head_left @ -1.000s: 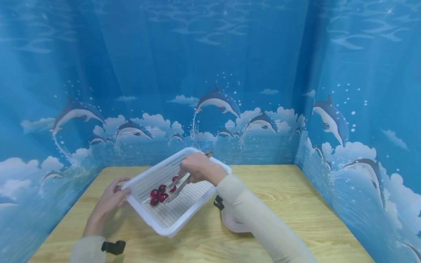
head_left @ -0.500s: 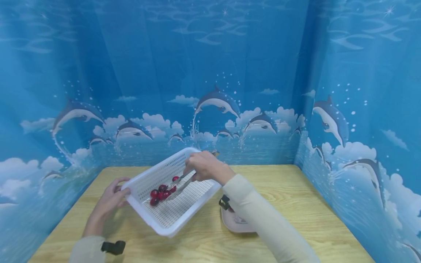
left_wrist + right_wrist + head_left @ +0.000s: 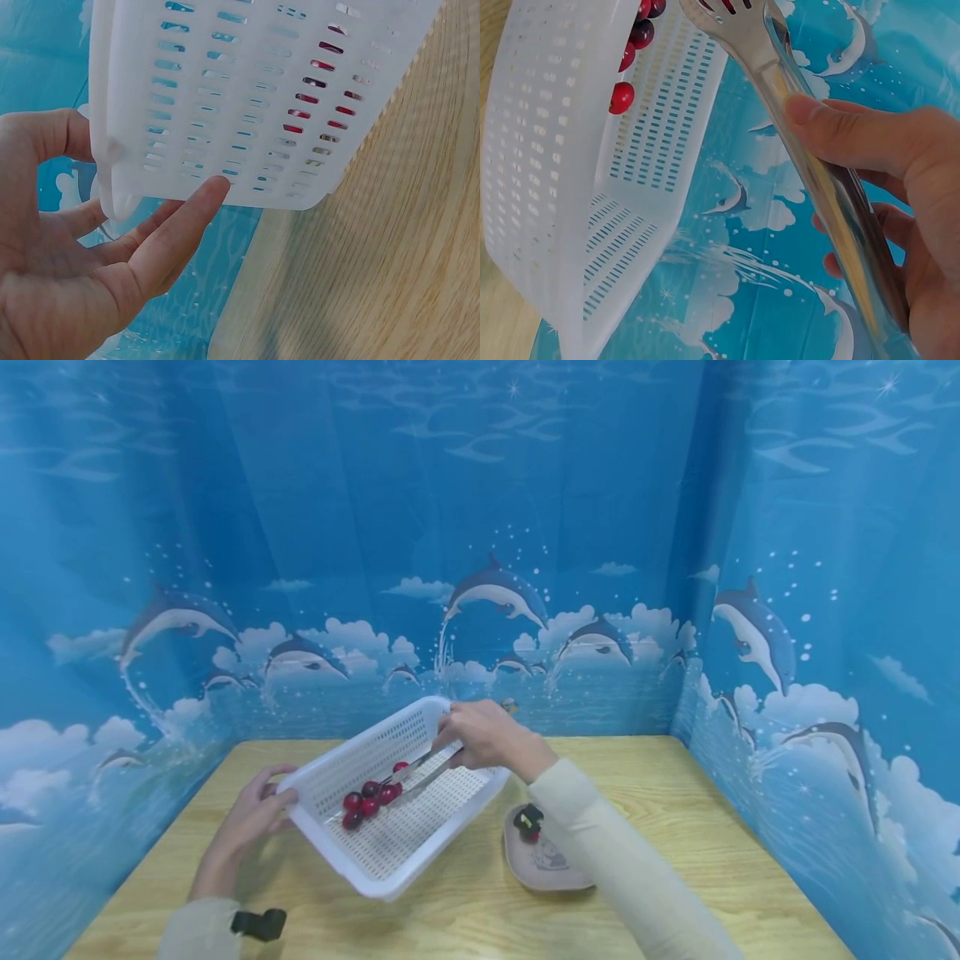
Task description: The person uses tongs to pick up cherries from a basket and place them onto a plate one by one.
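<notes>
My left hand [image 3: 247, 818] grips the rim at the left end of a white perforated plastic basket [image 3: 442, 843], which is tilted above the table. In the left wrist view, one finger stretches along the basket's outer wall [image 3: 210, 120]. My right hand [image 3: 483, 735] holds metal tongs [image 3: 840, 232], thumb on one arm and fingers round the other. The tips of the tongs reach into the basket, right at a cherry [image 3: 387, 794]. Red shows through the slots of the tongs' head in the right wrist view. Several more cherries [image 3: 352, 802] cluster toward the basket's left corner.
A pinkish square plate [image 3: 551, 881] with a printed picture stands on the wooden table [image 3: 675, 843], right of the basket and partly under the right sleeve [image 3: 615, 860]. Something red on it shows behind the black wrist camera [image 3: 528, 818]. Blue dolphin curtains [image 3: 480, 527] enclose the table.
My right hand has drawn the tongs back to the right, and a cherry at their tips has shifted slightly up and right. More of the plate shows. My left hand and the basket hold still.
</notes>
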A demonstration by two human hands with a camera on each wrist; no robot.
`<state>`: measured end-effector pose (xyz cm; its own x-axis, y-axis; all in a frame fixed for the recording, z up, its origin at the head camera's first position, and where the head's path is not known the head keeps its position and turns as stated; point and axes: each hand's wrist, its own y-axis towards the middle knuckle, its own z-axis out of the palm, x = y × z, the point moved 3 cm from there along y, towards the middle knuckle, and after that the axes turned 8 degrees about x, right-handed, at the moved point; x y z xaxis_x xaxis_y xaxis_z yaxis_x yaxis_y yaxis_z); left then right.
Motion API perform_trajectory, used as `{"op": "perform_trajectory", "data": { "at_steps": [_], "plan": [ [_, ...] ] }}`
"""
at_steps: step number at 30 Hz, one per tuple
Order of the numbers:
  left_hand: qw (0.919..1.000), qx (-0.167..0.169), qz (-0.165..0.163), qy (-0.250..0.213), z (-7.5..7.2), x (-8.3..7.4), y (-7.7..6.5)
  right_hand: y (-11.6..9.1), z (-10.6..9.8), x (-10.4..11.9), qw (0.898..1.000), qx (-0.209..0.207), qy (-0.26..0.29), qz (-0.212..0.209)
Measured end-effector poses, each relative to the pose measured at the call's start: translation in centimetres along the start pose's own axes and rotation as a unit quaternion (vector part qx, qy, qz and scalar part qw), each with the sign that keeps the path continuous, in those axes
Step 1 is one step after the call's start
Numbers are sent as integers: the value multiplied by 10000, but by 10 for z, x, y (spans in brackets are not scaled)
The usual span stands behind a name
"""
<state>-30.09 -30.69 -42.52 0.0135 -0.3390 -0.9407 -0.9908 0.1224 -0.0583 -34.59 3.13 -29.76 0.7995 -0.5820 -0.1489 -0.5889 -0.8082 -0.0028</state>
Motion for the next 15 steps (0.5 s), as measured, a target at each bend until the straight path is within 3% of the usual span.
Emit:
{"op": "perform_trajectory", "data": {
  "at_steps": [15],
  "plan": [
    [9997, 85, 177, -141, 0, 2, -1, -30, -5, -11, 9975, -670, 215, -14]
  ]
}}
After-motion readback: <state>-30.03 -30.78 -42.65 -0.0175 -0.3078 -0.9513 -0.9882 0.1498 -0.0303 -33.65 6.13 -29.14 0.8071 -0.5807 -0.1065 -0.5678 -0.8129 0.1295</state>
